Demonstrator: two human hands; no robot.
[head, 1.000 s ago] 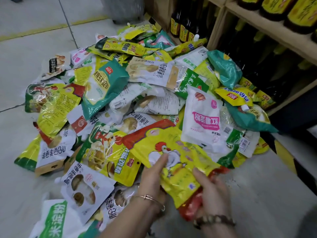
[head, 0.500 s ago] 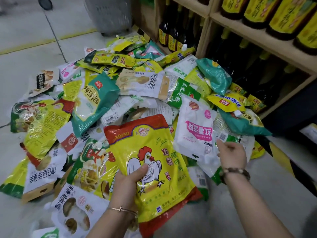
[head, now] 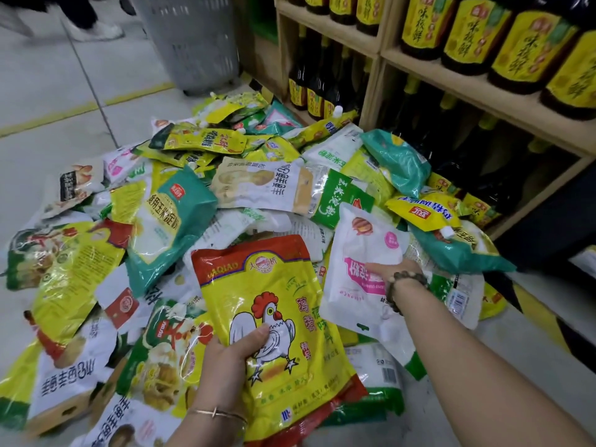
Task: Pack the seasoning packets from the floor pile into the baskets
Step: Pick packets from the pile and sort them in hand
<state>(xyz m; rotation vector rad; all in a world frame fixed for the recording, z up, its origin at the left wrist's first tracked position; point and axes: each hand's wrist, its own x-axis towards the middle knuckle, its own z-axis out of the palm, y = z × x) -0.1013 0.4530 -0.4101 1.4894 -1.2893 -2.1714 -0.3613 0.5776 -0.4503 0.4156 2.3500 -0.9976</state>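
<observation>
A wide pile of seasoning packets (head: 180,221) covers the floor in front of me. My left hand (head: 230,359) grips a yellow and red packet with a rooster on it (head: 274,304) by its lower left side and holds it upright above the pile. My right hand (head: 392,269) lies on a white packet with pink lettering (head: 361,253), fingers closed over its right edge. That white packet is tilted up off the heap. A grey plastic basket (head: 190,43) stands on the floor behind the pile.
A wooden shelf unit (head: 483,85) with dark sauce bottles (head: 532,46) runs along the right, right against the pile. A person's legs and white shoe (head: 96,29) are at the top left. Grey tiled floor (head: 48,91) with a yellow line lies to the left.
My left hand has lifted the rooster packet upright. My right hand left it, reached right and took hold of the white and pink packet. The view tilted up toward the basket.
</observation>
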